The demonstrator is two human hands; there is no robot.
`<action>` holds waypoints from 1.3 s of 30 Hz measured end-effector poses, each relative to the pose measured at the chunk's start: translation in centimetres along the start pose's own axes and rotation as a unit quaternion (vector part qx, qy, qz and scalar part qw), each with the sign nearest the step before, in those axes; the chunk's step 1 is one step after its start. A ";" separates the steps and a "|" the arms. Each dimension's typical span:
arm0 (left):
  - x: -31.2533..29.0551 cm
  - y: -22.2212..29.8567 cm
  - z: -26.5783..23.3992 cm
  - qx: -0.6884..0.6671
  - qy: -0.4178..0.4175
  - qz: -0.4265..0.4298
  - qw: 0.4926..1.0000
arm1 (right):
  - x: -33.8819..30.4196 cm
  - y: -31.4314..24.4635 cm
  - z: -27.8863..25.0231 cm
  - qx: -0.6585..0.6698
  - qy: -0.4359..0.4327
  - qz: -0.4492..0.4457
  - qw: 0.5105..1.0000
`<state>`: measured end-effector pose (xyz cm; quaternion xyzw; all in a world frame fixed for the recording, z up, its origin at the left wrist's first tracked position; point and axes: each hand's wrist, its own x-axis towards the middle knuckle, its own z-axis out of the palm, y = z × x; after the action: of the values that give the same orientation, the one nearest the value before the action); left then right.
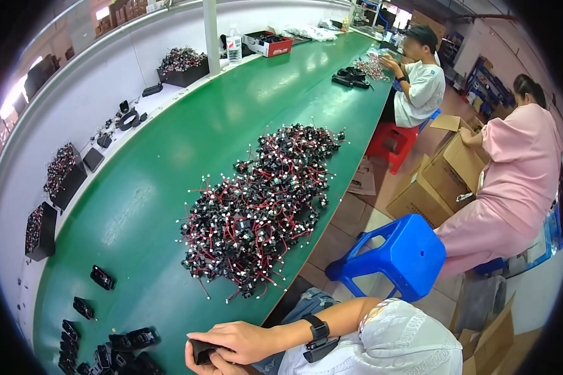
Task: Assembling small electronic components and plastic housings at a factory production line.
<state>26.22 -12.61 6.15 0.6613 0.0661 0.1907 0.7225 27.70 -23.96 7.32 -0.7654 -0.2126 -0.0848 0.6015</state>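
Observation:
At the lower edge my right hand, with a dark watch on its wrist, is closed around a small black plastic casing. Just below it, the partly cut-off fingers of my left hand curl against the same casing. A dark hollow shows on the casing's near side; the rest is covered by fingers. To the left of my hands, several black casings lie loosely grouped on the green table. Beyond my hands spreads a large heap of small black parts with red and black wires and white connectors.
Along the wall ledge stand black boxes of wired parts, a clear bottle and a red-and-white carton. Right of the table are a blue stool, open cardboard boxes, a seated co-worker and another in pink.

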 end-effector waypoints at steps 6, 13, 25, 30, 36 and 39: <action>0.0 0.3 -0.7 -0.021 0.036 -0.012 0.999 | -0.1 0.5 1.0 0.009 -0.010 -0.035 0.999; 0.0 0.2 -1.2 -0.031 0.031 -0.008 0.999 | -0.1 0.3 1.2 0.007 -0.005 -0.056 0.998; -0.8 3.2 1.4 0.002 0.034 0.017 0.999 | -0.7 -0.3 1.0 -0.037 0.048 -0.077 0.995; -1.3 3.9 2.1 0.028 0.048 0.042 0.998 | -0.8 -0.6 0.9 -0.022 0.046 -0.069 0.996; -0.4 1.6 0.5 0.016 0.027 -0.011 0.999 | -0.6 -0.2 1.4 0.016 0.041 -0.040 0.998; -1.0 4.3 2.1 0.058 0.045 0.028 0.997 | -0.5 -0.5 1.0 0.030 0.060 -0.043 0.997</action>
<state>25.25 -14.74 10.42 0.6947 0.0910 0.2357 0.6735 26.94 -22.99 7.28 -0.7307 -0.2117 -0.1499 0.6315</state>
